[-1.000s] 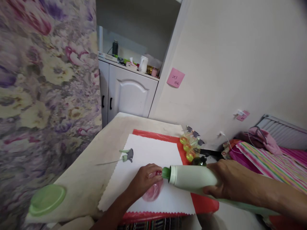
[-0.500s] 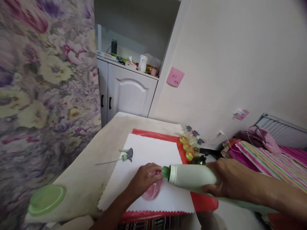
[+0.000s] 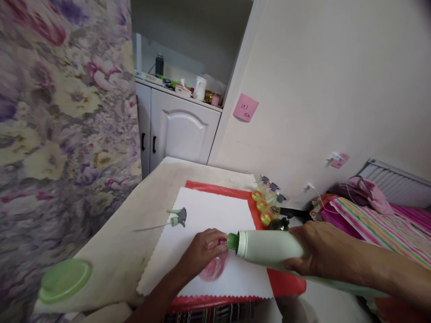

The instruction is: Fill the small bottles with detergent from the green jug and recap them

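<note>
My left hand (image 3: 207, 246) is closed around the neck of a clear pink spray bottle (image 3: 213, 269) without its head, standing on a white mat (image 3: 215, 199). My right hand (image 3: 313, 249) grips a long pale green bottle (image 3: 269, 245), tipped nearly level. Its darker green spout (image 3: 232, 241) meets the pink bottle's mouth beside my left fingers. Whether liquid is flowing, I cannot tell. A green and grey spray head (image 3: 178, 218) with a thin tube lies on the mat's left edge.
Several yellow spray bottles (image 3: 266, 206) stand at the mat's far right, near a dark green bottle (image 3: 279, 223). A green lid (image 3: 65, 280) lies at the table's near left. Red sheeting (image 3: 286, 282) shows under the mat. A bed (image 3: 380, 220) is to the right.
</note>
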`<control>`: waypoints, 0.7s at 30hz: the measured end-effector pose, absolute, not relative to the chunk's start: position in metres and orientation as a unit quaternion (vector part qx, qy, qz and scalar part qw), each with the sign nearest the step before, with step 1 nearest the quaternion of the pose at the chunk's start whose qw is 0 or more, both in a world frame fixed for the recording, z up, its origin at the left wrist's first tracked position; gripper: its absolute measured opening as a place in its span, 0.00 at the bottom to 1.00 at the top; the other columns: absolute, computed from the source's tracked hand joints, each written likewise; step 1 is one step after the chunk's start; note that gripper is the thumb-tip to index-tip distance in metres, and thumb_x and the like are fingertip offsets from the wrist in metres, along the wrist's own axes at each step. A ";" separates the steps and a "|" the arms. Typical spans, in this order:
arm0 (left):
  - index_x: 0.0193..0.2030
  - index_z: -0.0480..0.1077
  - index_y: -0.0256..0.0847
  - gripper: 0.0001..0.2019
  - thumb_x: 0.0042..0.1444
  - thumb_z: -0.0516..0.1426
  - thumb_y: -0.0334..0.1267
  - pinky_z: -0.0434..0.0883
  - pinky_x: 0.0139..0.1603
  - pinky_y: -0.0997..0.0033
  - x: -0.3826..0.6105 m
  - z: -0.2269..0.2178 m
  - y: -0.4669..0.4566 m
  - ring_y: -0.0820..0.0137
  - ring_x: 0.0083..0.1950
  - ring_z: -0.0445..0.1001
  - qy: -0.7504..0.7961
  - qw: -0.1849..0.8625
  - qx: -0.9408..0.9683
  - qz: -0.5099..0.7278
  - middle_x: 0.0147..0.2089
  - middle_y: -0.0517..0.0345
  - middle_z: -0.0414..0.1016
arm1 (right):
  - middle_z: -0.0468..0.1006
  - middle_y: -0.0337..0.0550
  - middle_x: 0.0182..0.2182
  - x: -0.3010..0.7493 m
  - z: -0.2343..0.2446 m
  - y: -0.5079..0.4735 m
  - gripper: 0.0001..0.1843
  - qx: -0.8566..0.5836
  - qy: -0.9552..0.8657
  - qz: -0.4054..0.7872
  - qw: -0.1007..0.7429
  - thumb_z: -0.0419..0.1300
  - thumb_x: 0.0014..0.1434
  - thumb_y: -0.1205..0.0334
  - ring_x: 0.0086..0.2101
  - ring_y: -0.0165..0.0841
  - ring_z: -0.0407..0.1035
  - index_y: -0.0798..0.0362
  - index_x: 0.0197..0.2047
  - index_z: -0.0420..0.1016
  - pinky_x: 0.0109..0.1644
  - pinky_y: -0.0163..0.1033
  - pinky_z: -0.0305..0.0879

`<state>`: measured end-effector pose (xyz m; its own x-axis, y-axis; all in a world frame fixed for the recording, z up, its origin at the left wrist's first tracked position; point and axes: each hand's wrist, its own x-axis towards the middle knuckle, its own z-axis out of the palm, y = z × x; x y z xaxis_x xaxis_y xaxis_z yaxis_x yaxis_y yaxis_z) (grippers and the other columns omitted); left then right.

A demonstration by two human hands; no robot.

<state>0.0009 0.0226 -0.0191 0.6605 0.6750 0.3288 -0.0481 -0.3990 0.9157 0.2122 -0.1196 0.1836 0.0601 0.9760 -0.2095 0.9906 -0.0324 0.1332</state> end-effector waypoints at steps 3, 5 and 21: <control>0.42 0.78 0.43 0.08 0.56 0.61 0.38 0.67 0.47 0.67 0.000 -0.020 0.022 0.64 0.44 0.74 0.206 0.506 0.759 0.354 0.40 0.56 0.78 | 0.84 0.47 0.28 0.213 0.182 -0.119 0.12 0.714 0.689 -0.031 0.119 0.60 0.51 0.51 0.27 0.43 0.77 0.50 0.34 0.78 0.27 0.38 0.53; 0.42 0.78 0.43 0.08 0.56 0.60 0.38 0.67 0.47 0.67 0.000 -0.020 0.022 0.64 0.44 0.74 0.205 0.504 0.761 0.354 0.40 0.56 0.78 | 0.84 0.46 0.28 0.213 0.182 -0.119 0.12 0.715 0.689 -0.034 0.117 0.60 0.51 0.51 0.27 0.42 0.77 0.49 0.34 0.78 0.27 0.38 0.53; 0.42 0.78 0.43 0.09 0.56 0.60 0.38 0.67 0.47 0.66 0.000 -0.020 0.023 0.64 0.44 0.74 0.205 0.496 0.764 0.357 0.40 0.56 0.78 | 0.84 0.45 0.27 0.212 0.184 -0.121 0.12 0.719 0.684 -0.047 0.115 0.60 0.51 0.52 0.27 0.40 0.76 0.49 0.34 0.78 0.27 0.38 0.54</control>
<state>0.0000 0.0229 -0.0197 0.6608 0.6681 0.3421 -0.0406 -0.4234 0.9050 0.2124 -0.1213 0.1839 0.0604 0.9726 -0.2244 0.9941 -0.0383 0.1014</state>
